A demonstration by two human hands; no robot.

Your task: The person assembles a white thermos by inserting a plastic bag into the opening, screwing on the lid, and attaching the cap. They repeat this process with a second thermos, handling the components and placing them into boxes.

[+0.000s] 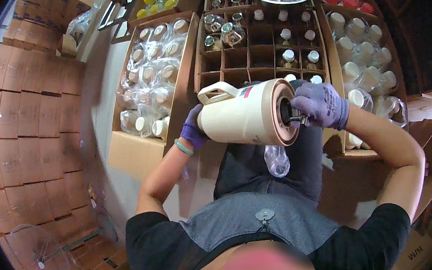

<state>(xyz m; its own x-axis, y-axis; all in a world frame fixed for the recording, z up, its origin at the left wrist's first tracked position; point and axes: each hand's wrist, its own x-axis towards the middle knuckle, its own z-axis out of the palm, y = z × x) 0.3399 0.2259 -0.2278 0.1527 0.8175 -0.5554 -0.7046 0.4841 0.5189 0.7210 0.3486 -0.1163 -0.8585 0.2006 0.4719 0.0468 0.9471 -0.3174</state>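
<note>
A cream vacuum jug (242,115) lies on its side above my lap, its handle (218,90) toward the upper left. My left hand (194,128), in a purple glove, is wrapped around its left end. At the round end facing right, my gloved right hand (321,105) closes on a dark piece with a metal part (296,118), set in the recess. My fingers partly hide that piece, so its exact kind is unclear. Below the jug, a clear plastic-looking item (277,161) rests between my legs.
A divided carton (223,75) ahead holds white-capped and shiny silvery pieces. Behind it stands a bowl (277,2) of small clear parts. Cartons of plastic-wrapped jugs flank me at left (179,85) and right (336,134). Stacked boxes (33,98) and a fan (41,262) are at far left.
</note>
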